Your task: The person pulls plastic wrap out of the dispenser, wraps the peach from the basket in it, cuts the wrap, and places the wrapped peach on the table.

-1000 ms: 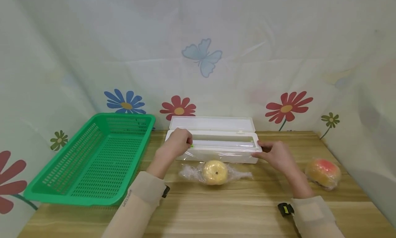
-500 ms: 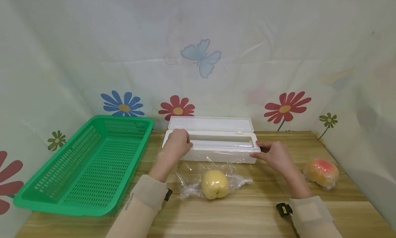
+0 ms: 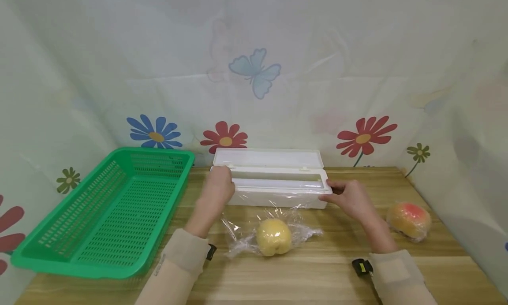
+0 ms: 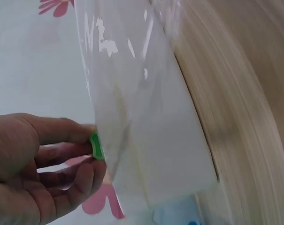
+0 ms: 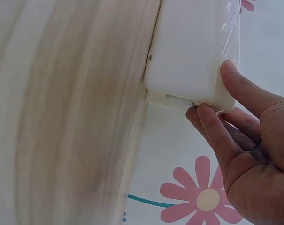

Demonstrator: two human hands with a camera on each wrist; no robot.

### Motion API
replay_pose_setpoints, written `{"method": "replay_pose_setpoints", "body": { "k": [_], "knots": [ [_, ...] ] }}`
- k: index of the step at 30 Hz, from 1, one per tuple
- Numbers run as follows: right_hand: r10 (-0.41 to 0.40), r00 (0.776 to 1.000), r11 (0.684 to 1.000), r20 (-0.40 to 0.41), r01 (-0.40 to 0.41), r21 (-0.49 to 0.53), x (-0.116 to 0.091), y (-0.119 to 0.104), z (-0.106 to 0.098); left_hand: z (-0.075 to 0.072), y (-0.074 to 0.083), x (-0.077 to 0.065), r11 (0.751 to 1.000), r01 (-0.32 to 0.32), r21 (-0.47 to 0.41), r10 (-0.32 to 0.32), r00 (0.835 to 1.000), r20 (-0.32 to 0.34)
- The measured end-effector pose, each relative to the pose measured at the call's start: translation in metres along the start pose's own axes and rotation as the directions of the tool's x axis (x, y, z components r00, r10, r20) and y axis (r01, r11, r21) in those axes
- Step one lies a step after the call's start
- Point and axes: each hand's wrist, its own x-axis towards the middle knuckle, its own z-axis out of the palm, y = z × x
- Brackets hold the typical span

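Observation:
A white cling film dispenser point(image 3: 274, 200) lies across the table with its lid point(image 3: 267, 157) raised and a film roll point(image 3: 278, 184) inside. At its left end my left hand point(image 3: 216, 188) pinches a small green slide cutter point(image 4: 96, 145) between thumb and fingers, on the box's top edge. My right hand point(image 3: 351, 199) grips the right end, thumb on the front edge and fingers round the end wall point(image 5: 179, 98). In front of the box sits a yellow apple-like fruit point(image 3: 274, 238), loosely covered in clear cling film point(image 3: 307, 232) that bunches on both sides.
A green perforated basket point(image 3: 99, 272) stands on the left of the wooden table point(image 3: 254, 278). To the right, beyond my right forearm, is a film-wrapped red and yellow fruit point(image 3: 409, 220). A flower-printed sheet point(image 3: 297, 111) hangs behind the table.
My left hand has slid left along the dispenser's edge with the slide cutter. The yellow fruit has rolled towards me, and its film lies looser. My right hand keeps its grip.

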Motion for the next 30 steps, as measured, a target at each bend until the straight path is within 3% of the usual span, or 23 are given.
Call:
{"method": "replay_pose_setpoints", "body": {
  "k": [7, 14, 17, 19, 22, 24, 27, 30],
  "knots": [
    [0.004, 1.0, 1.0, -0.004, -0.004, -0.008, 0.0, 0.0, -0.005, -0.009, -0.022, -0.004, 0.996, 0.073, 0.051, -0.069, 0.995, -0.07],
    [0.004, 1.0, 1.0, -0.023, -0.004, 0.014, -0.002, 0.005, -0.004, -0.003, -0.025, -0.006, 0.997, 0.037, 0.074, -0.028, 0.993, -0.113],
    [-0.002, 1.0, 1.0, -0.026, 0.002, 0.014, -0.001, 0.008, -0.001, -0.006, -0.021, -0.013, 0.997, 0.041, 0.069, -0.028, 0.985, -0.17],
    [-0.008, 1.0, 1.0, -0.027, 0.009, 0.017, 0.0, 0.008, 0.001, -0.011, -0.015, -0.021, 0.999, 0.008, 0.047, 0.002, 0.978, -0.21],
    [-0.013, 0.999, 1.0, -0.036, 0.014, 0.014, 0.0, 0.007, 0.001, -0.019, 0.0, -0.034, 0.994, -0.102, 0.026, 0.105, 0.968, -0.23],
    [-0.017, 0.999, 1.0, -0.039, 0.018, 0.019, 0.0, 0.006, 0.001, -0.021, 0.01, -0.043, 0.984, -0.178, -0.011, 0.173, 0.968, -0.184],
    [-0.02, 0.999, 0.999, -0.035, 0.02, 0.026, 0.001, 0.006, 0.003, -0.018, 0.02, -0.055, 0.962, -0.251, -0.11, 0.249, 0.968, -0.032],
    [-0.016, 0.999, 0.999, -0.028, 0.017, 0.028, 0.001, 0.006, 0.004, -0.011, 0.027, -0.065, 0.931, -0.286, -0.228, 0.318, 0.941, 0.117]
  ]
}}
